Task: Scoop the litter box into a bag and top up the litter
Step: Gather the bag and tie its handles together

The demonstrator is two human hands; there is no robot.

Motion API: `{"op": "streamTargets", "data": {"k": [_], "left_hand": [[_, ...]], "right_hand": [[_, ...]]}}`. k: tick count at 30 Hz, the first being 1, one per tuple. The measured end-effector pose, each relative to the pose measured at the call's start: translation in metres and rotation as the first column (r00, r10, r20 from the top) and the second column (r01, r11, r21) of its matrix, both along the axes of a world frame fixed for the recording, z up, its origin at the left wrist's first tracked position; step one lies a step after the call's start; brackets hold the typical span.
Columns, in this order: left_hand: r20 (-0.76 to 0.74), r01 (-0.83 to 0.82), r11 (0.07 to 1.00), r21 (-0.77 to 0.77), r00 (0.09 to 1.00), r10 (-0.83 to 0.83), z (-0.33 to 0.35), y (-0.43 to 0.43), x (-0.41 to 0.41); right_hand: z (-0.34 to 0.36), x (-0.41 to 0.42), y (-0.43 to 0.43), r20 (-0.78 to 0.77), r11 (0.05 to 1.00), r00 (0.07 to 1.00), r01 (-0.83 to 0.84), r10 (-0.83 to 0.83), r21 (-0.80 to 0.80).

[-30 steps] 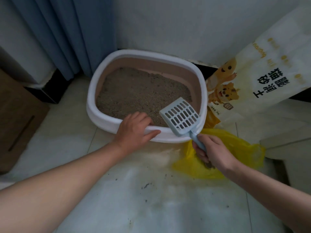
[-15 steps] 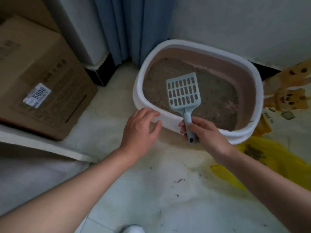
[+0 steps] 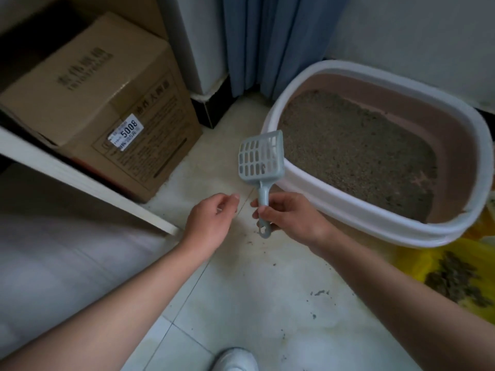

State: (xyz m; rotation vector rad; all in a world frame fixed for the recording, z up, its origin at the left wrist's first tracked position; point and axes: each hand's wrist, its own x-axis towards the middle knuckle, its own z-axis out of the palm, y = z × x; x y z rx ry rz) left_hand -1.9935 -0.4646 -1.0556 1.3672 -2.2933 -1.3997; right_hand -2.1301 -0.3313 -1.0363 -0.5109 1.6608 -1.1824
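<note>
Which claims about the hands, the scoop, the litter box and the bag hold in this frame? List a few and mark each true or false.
1. The right hand holds the scoop by its handle. True.
2. The left hand grips the litter box rim. False: it touches nothing, and its fingers are loosely curled above the floor.
3. The scoop's head is dug into the litter. False: it is held up outside the box, beside the rim's near left corner.
4. The yellow bag holds dark scooped clumps. True.
5. A cardboard box stands to the left of the litter box. True.
</note>
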Motion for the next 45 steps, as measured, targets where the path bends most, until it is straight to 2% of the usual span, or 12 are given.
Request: {"op": "streamTargets", "data": {"k": [2,7,13,20,29,34,42,45], "left_hand": [[-0.073,-0.075,0.989,0.125,0.994,0.084,0.002,-0.002,-0.002],[-0.078,-0.181,0.958,0.222,0.976,0.203,-0.002,-0.010,-0.013],[0.060,-0.215,0.952,0.219,0.977,0.207,-0.021,-0.018,-0.017],[0.104,-0.223,0.955,0.195,0.973,0.206,-0.030,-0.024,-0.024],[0.183,-0.298,0.954,0.047,0.941,0.285,-0.045,-0.045,-0.034],[0.241,-0.137,0.975,-0.176,0.954,0.178,-0.049,-0.042,-0.037],[0.325,0.070,0.927,-0.369,0.944,0.058,-0.049,-0.056,-0.050],[0.356,0.103,0.915,-0.390,0.933,0.047,-0.053,-0.061,-0.048]], "right_hand": [[-0.010,0.008,-0.012,-0.030,0.999,0.999,-0.040,0.041,0.028],[-0.035,0.020,-0.034,-0.109,0.992,0.988,-0.100,0.108,0.073],[-0.046,0.025,-0.044,-0.159,0.992,0.982,-0.092,0.106,0.088],[-0.066,0.028,-0.055,-0.130,0.995,0.991,-0.030,0.042,0.098],[-0.085,0.024,-0.057,-0.191,0.978,0.971,0.170,-0.146,0.119],[-0.087,0.012,-0.047,-0.244,0.958,0.941,0.266,-0.235,0.102],[-0.080,0.001,-0.041,-0.344,0.962,0.913,0.263,-0.221,0.079],[-0.077,0.000,-0.039,-0.358,0.964,0.909,0.256,-0.215,0.070]]}}
